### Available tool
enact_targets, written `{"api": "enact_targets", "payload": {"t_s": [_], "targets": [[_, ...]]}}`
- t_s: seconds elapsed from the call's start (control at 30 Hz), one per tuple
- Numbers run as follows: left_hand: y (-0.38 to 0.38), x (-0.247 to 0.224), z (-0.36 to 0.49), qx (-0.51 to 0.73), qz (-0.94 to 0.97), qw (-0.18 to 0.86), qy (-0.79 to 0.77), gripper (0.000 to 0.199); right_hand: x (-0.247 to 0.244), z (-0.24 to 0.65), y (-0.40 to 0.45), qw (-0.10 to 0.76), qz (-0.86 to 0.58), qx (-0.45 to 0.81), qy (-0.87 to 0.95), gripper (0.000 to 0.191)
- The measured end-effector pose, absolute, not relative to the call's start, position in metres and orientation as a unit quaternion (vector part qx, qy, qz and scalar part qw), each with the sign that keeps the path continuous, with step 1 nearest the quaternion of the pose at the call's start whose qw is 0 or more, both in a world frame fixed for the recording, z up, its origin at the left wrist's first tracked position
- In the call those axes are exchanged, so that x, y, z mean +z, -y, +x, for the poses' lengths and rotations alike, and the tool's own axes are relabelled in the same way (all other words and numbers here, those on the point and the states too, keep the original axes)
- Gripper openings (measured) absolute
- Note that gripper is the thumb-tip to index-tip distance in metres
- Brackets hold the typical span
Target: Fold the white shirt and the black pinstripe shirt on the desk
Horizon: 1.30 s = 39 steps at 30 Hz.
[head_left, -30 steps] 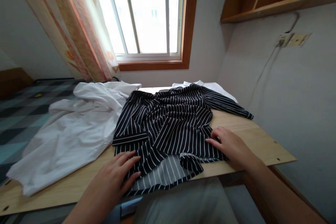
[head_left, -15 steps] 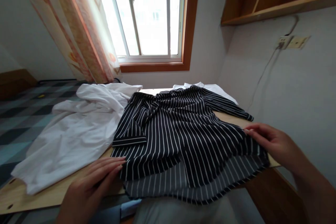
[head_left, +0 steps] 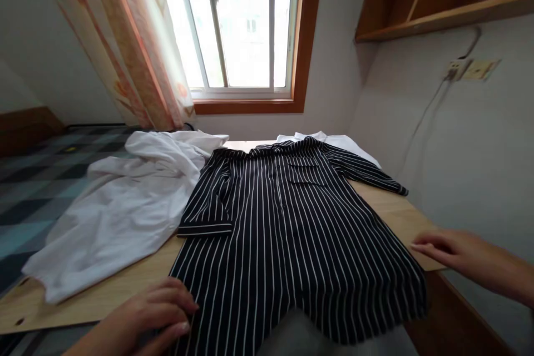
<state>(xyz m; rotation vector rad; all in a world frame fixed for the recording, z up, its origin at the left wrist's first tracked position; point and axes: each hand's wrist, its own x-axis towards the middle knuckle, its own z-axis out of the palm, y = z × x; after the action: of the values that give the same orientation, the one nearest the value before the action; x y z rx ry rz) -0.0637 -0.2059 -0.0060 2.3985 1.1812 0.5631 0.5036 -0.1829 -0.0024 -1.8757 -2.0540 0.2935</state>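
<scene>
Across the middle of the frame, the striped shirt [head_left: 287,222] lies spread front up on my pale, wood-grained bench [head_left: 50,311], thin white lines running down its dark, soft-looking cloth. Its collar end is towards the window [head_left: 246,22]; its lower hem, curved and blurred, reaches over the near edge. One sleeve slopes down on the left to a broad banded cuff, while the other stretches out to the right and tapers.

At lower left, I have the left hand [head_left: 146,311] at the shirt's side edge, its fingers bent and touching the cloth; I cannot tell whether the grip pinches any of it. At right, my right hand [head_left: 471,256] is beside the opposite edge, with fingers reaching inward and thumb below. Whether that grip is closed or has hold of fabric, I cannot tell.

Left of the stripes, a white garment [head_left: 125,211] lies in smooth, rumpled folds, partly on the bench. More white cloth [head_left: 354,147] shows behind the shirt's far right shoulder. A checked bedcover [head_left: 25,194] fills the far left, below a patterned curtain [head_left: 137,44] hanging in long pleats. At upper right is a boxy wooden shelf [head_left: 450,16].
</scene>
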Motion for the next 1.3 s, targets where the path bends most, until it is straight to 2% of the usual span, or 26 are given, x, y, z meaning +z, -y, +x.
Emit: {"api": "enact_targets", "payload": {"t_s": [0.07, 0.17, 0.2, 0.27, 0.33, 0.43, 0.53, 0.67, 0.73, 0.87, 0.97, 1.1, 1.2, 1.3], "targets": [[0.201, 0.0, -0.052, 0.161, 0.88, 0.175, -0.411, 0.024, 0.005, 0.484, 0.176, 0.148, -0.642, 0.144, 0.738, 0.039], [0.198, -0.005, -0.023, 0.159, 0.911, 0.087, -0.371, 0.021, 0.015, 0.434, 0.173, 0.166, -0.544, 0.168, 0.805, 0.034], [0.198, -0.012, -0.01, 0.168, 0.919, 0.049, -0.352, 0.025, 0.016, 0.414, 0.174, 0.16, -0.506, 0.179, 0.829, 0.03], [0.199, -0.033, 0.016, 0.174, 0.941, -0.021, -0.289, 0.048, 0.01, 0.377, 0.177, 0.131, -0.437, 0.19, 0.87, 0.022], [0.199, -0.058, 0.038, 0.178, 0.95, -0.088, -0.24, 0.058, -0.002, 0.347, 0.18, 0.106, -0.398, 0.17, 0.895, 0.028], [0.196, -0.083, 0.058, 0.24, 0.924, -0.144, -0.259, 0.029, -0.021, 0.325, 0.18, 0.094, -0.391, 0.115, 0.908, 0.049], [0.193, -0.083, 0.062, 0.286, 0.911, -0.104, -0.279, 0.027, -0.034, 0.322, 0.174, 0.095, -0.376, 0.097, 0.917, 0.037], [0.192, -0.056, 0.063, 0.296, 0.905, 0.039, -0.303, 0.025, -0.037, 0.327, 0.165, 0.149, -0.33, 0.152, 0.919, 0.01], [0.192, -0.04, 0.064, 0.297, 0.887, 0.121, -0.331, 0.02, -0.033, 0.328, 0.162, 0.19, -0.321, 0.194, 0.907, 0.017], [0.191, -0.013, 0.065, 0.287, 0.843, 0.247, -0.382, 0.024, -0.019, 0.329, 0.155, 0.256, -0.315, 0.309, 0.86, 0.032], [0.187, 0.002, 0.06, 0.213, 0.835, 0.32, -0.395, 0.021, -0.008, 0.332, 0.15, 0.27, -0.319, 0.34, 0.843, 0.036], [0.177, 0.015, 0.052, 0.102, 0.872, 0.319, -0.357, 0.026, 0.002, 0.337, 0.144, 0.179, -0.333, 0.307, 0.874, 0.035], [0.165, 0.024, 0.053, 0.113, 0.895, 0.242, -0.358, 0.034, 0.01, 0.341, 0.134, 0.164, -0.372, 0.233, 0.883, 0.035], [0.139, 0.031, 0.066, 0.15, 0.909, 0.161, -0.354, 0.031, 0.016, 0.342, 0.109, 0.171, -0.398, 0.165, 0.886, 0.036]]}}
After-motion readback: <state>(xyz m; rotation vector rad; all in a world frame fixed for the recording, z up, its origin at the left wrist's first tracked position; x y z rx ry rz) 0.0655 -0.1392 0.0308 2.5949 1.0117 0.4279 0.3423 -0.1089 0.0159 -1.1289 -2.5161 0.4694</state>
